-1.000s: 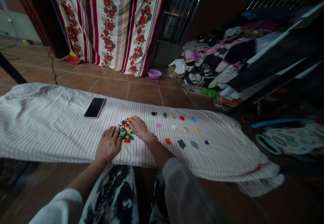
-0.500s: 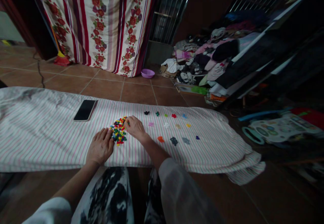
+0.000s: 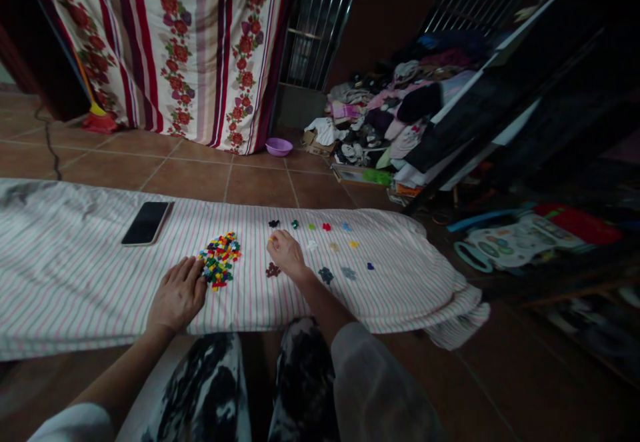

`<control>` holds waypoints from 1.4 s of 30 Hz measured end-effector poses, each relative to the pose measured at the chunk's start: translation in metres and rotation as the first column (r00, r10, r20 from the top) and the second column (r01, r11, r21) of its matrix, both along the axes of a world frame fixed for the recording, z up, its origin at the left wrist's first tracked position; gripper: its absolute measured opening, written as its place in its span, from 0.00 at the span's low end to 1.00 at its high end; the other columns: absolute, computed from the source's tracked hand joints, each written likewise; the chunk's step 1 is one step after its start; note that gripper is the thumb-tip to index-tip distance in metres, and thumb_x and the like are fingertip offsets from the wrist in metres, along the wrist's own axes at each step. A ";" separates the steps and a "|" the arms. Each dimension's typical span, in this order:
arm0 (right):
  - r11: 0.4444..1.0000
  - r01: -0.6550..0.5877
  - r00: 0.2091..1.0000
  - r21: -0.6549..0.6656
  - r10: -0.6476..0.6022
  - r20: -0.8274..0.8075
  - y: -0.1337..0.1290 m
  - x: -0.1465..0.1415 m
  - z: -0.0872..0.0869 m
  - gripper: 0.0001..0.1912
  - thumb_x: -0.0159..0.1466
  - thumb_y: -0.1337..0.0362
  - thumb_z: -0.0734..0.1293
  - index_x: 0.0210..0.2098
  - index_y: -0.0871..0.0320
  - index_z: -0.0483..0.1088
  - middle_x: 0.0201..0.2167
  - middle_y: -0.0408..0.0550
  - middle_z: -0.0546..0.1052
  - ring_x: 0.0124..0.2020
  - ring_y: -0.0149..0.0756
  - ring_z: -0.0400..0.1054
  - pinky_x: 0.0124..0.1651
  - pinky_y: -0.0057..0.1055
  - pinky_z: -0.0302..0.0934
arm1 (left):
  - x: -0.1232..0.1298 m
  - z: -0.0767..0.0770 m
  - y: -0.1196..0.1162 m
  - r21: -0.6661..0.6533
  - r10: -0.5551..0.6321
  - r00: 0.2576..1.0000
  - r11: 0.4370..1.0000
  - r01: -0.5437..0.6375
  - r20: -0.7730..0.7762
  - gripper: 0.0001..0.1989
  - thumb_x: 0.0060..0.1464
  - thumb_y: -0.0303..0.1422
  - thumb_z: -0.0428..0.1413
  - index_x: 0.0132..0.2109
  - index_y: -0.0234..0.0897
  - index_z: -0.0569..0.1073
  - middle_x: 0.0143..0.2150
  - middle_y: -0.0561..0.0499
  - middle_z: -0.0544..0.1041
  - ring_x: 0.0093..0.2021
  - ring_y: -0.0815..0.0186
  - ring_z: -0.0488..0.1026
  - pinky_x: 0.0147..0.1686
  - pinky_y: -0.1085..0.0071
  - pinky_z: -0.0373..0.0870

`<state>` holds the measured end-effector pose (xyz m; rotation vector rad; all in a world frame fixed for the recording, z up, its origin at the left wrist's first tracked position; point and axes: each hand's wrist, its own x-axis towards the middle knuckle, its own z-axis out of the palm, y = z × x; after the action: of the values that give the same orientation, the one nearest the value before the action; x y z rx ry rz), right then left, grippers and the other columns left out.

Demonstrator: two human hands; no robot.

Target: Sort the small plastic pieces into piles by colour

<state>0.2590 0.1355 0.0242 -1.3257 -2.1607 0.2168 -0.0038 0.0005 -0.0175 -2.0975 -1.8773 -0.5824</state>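
A mixed heap of small coloured pieces [image 3: 221, 259] lies on the striped cloth [image 3: 240, 309]. My left hand [image 3: 179, 292] rests flat at the heap's left edge, fingers spread a little. To the right of the heap, my right hand [image 3: 285, 253] is pinched, with a small yellow piece [image 3: 271, 239] at its fingertips. Around it lie small single-colour groups: black [image 3: 274, 223], dark green [image 3: 295, 224], red [image 3: 327, 227], white [image 3: 313, 245], yellow [image 3: 354, 244], brown [image 3: 273, 269], dark grey [image 3: 326, 275] and dark blue [image 3: 370, 266]. The right hand hides some cloth beneath it.
A phone [image 3: 146, 223] lies on the cloth left of the heap. Beyond, on the tiled floor, are a purple basin [image 3: 279, 147], a red dustpan [image 3: 99, 122] and a pile of clothes [image 3: 380, 115]. A striped floral curtain [image 3: 200, 49] hangs behind.
My right hand has moved right, from the heap to the single-colour groups, and the brown group now shows. My left hand stays by the heap. The whole view has shifted.
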 end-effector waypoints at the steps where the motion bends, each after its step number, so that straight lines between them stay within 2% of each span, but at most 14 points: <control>1: 1.000 0.015 1.000 0.008 -0.015 -0.006 0.001 0.009 0.000 0.05 0.61 0.69 0.60 0.32 0.56 0.66 0.31 0.43 0.69 0.34 0.33 0.63 0.39 0.27 0.57 | -0.001 0.000 0.000 0.000 -0.009 1.000 1.000 0.009 0.006 0.22 0.61 0.37 0.40 0.55 0.31 0.68 0.56 0.38 0.73 0.61 0.52 0.65 0.58 0.52 0.62; 10: 0.991 0.106 0.994 0.080 -0.106 0.004 0.002 0.076 0.000 0.05 0.59 0.68 0.59 0.30 0.55 0.65 0.28 0.43 0.68 0.31 0.33 0.62 0.36 0.28 0.55 | -0.002 0.002 -0.001 -0.018 -0.051 0.998 0.999 0.052 0.023 0.21 0.59 0.38 0.42 0.52 0.34 0.70 0.56 0.38 0.73 0.60 0.51 0.66 0.57 0.52 0.63; 16: 0.967 0.246 0.969 0.065 -0.243 -0.053 0.010 0.119 0.001 0.06 0.58 0.66 0.59 0.30 0.57 0.67 0.27 0.45 0.70 0.30 0.34 0.64 0.37 0.28 0.57 | -0.001 0.007 -0.001 -0.019 -0.057 0.998 0.998 0.058 0.030 0.21 0.59 0.37 0.41 0.51 0.33 0.70 0.55 0.37 0.73 0.60 0.51 0.66 0.57 0.51 0.64; 21: 0.914 0.406 0.913 0.020 -0.405 -0.057 0.017 0.156 0.000 0.09 0.57 0.66 0.59 0.33 0.57 0.70 0.29 0.46 0.73 0.30 0.35 0.65 0.38 0.29 0.58 | -0.001 0.009 -0.002 -0.027 -0.068 0.996 0.997 0.070 0.055 0.20 0.58 0.38 0.43 0.51 0.35 0.70 0.54 0.38 0.73 0.60 0.52 0.66 0.58 0.52 0.64; 26: 0.821 0.568 0.822 -0.051 -0.565 0.070 0.020 0.187 0.002 0.14 0.60 0.65 0.59 0.40 0.59 0.73 0.33 0.49 0.76 0.34 0.36 0.67 0.39 0.29 0.58 | -0.003 0.003 -0.001 -0.029 -0.065 0.997 0.997 0.066 0.037 0.20 0.59 0.38 0.42 0.53 0.35 0.69 0.55 0.38 0.73 0.61 0.52 0.65 0.58 0.50 0.63; 29: 0.769 0.637 0.766 -0.055 -0.623 0.157 0.020 0.201 0.005 0.15 0.62 0.67 0.58 0.43 0.59 0.74 0.36 0.51 0.77 0.35 0.36 0.68 0.39 0.28 0.57 | -0.004 0.000 0.000 -0.039 -0.059 0.998 0.997 0.060 0.021 0.21 0.60 0.38 0.41 0.54 0.34 0.69 0.56 0.38 0.72 0.61 0.51 0.64 0.59 0.49 0.62; 34: 0.714 0.697 0.707 -0.068 -0.668 0.232 0.022 0.218 0.004 0.16 0.64 0.67 0.58 0.44 0.58 0.75 0.35 0.51 0.77 0.34 0.35 0.68 0.36 0.29 0.56 | -0.005 0.000 -0.001 -0.047 -0.045 0.999 0.998 0.044 -0.007 0.23 0.61 0.38 0.40 0.56 0.31 0.68 0.57 0.36 0.72 0.62 0.50 0.64 0.59 0.51 0.62; 39: 0.686 0.724 0.675 -0.073 -0.683 0.279 0.029 0.226 0.002 0.16 0.64 0.68 0.59 0.44 0.58 0.76 0.36 0.51 0.77 0.35 0.35 0.69 0.35 0.29 0.55 | -0.005 0.001 -0.002 -0.063 -0.073 0.996 0.996 0.069 -0.058 0.22 0.62 0.37 0.39 0.54 0.31 0.69 0.57 0.38 0.72 0.63 0.50 0.63 0.60 0.51 0.61; 42: 0.694 0.716 0.681 -0.077 -0.670 0.295 0.034 0.228 0.002 0.16 0.64 0.68 0.59 0.45 0.59 0.76 0.37 0.52 0.77 0.36 0.36 0.69 0.36 0.29 0.56 | -0.004 0.001 -0.001 -0.061 -0.048 0.998 0.997 0.046 -0.033 0.22 0.61 0.37 0.40 0.55 0.31 0.68 0.57 0.38 0.72 0.62 0.51 0.64 0.60 0.51 0.62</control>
<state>0.4865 0.1699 0.0260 -2.2946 -1.6625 -0.0654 -0.0082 -0.0007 -0.0168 -2.1808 -1.8532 -0.5034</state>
